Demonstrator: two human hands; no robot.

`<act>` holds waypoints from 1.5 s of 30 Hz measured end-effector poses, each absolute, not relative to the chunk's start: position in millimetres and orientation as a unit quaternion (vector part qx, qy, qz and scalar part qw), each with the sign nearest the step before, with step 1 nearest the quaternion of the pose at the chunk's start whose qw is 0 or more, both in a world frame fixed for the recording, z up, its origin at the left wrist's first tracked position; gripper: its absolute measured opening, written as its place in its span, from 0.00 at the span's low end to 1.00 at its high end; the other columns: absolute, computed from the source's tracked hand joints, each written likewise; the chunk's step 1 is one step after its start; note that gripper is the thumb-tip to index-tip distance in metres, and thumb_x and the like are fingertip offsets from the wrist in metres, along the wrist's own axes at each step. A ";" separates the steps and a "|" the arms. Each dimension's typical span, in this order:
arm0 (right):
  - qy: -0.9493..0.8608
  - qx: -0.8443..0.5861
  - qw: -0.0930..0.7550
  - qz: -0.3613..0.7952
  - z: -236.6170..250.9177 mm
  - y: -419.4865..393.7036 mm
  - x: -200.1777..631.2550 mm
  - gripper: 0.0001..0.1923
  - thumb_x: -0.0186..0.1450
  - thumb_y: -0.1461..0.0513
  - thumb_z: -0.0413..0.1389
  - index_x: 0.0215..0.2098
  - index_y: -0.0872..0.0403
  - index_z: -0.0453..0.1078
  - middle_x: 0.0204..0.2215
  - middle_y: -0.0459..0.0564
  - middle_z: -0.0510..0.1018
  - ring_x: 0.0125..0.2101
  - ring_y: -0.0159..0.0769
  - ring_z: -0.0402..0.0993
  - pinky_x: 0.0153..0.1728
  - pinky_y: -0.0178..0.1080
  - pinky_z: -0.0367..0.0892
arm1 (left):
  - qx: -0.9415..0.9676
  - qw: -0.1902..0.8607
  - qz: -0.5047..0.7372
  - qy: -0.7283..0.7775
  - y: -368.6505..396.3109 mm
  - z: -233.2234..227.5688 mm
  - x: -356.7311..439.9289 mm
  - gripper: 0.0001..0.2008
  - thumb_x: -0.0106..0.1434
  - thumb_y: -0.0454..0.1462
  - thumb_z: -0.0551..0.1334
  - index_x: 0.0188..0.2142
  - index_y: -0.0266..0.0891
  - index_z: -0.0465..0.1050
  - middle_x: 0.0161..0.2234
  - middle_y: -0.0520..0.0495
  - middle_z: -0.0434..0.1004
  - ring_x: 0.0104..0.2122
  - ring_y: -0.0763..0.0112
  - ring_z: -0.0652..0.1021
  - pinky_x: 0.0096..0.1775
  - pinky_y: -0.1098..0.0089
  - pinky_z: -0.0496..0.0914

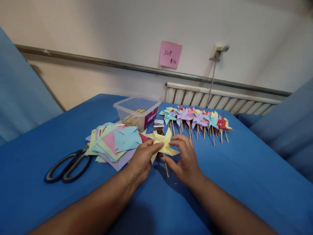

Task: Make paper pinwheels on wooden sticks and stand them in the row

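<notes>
- One yellow pinwheel (167,146) is held up above the middle of the table (232,182), its wooden stick (166,169) slanting downward.
- Left hand (144,156): grasping the yellow pinwheel, thumb pressed on the front near its centre, the other fingers mostly hidden behind.
- Right hand (184,160): fingers curved and parted, released, just right of the pinwheel; whether the thumb tip touches the stick I cannot tell.
- Toward the table's left edge lie black-handled scissors (69,167), their blades mostly under a loose pile of coloured paper (127,138), slits cut in its top blue sheet.
- Behind the pile, nearer the far edge, stands a clear plastic box (151,118) with sticks (133,120) inside; just beside it is a small open box (158,122).
- Along the far edge, toward the far right corner, a cluster of assorted pinwheels (197,119) lies with sticks pointing nearward.
</notes>
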State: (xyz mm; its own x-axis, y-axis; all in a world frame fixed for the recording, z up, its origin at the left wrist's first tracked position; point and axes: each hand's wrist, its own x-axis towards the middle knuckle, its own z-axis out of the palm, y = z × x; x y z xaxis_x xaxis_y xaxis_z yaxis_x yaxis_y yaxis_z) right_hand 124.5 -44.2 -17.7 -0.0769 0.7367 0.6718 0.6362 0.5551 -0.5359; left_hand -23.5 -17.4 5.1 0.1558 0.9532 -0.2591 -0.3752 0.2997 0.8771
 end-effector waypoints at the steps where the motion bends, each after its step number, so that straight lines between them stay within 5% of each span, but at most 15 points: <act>1: -0.741 -0.473 0.475 0.029 -17.6 -44.6 124.4 0.17 0.57 0.57 0.62 0.43 0.50 0.65 0.48 0.54 0.70 0.51 0.46 0.64 0.51 0.51 0.58 | 0.339 0.685 0.482 0.429 -17.8 5.1 -23.1 0.11 0.48 0.36 0.70 0.33 0.34 0.76 0.28 0.47 0.79 0.26 0.71 0.76 0.29 0.72 0.67; 19: -0.750 -0.483 0.450 -0.017 -20.8 -44.2 122.1 0.06 0.62 0.61 0.58 0.36 0.51 0.65 0.47 0.52 0.69 0.51 0.45 0.63 0.50 0.51 0.58 | 0.329 0.695 0.462 0.442 -18.6 -0.4 -20.1 0.12 0.46 0.35 0.71 0.28 0.33 0.72 0.26 0.45 0.78 0.25 0.69 0.76 0.30 0.70 0.68; 26: -0.724 -0.497 0.479 -0.001 -18.5 -46.2 122.8 0.26 0.61 0.58 0.59 0.55 0.52 0.59 0.51 0.58 0.66 0.53 0.47 0.63 0.49 0.52 0.63 | 0.323 0.691 0.482 0.432 -15.8 5.0 -22.7 0.10 0.50 0.33 0.69 0.32 0.32 0.74 0.27 0.45 0.79 0.26 0.70 0.77 0.33 0.71 0.70; 32: -0.770 -0.478 0.414 0.087 -21.2 -45.0 124.1 0.19 0.66 0.61 0.53 0.55 0.48 0.64 0.46 0.54 0.71 0.45 0.41 0.71 0.44 0.46 0.69 | 0.336 0.693 0.459 0.443 -16.4 4.8 -24.4 0.10 0.51 0.34 0.69 0.32 0.33 0.72 0.24 0.48 0.77 0.23 0.72 0.76 0.30 0.72 0.69; 45: -0.779 -0.448 0.428 0.099 -22.6 -44.7 125.6 0.17 0.67 0.64 0.50 0.54 0.49 0.67 0.39 0.52 0.73 0.38 0.37 0.73 0.38 0.40 0.71 | 0.368 0.710 0.419 0.430 -13.6 13.3 -30.9 0.07 0.47 0.32 0.67 0.28 0.34 0.72 0.24 0.48 0.76 0.25 0.70 0.76 0.29 0.72 0.67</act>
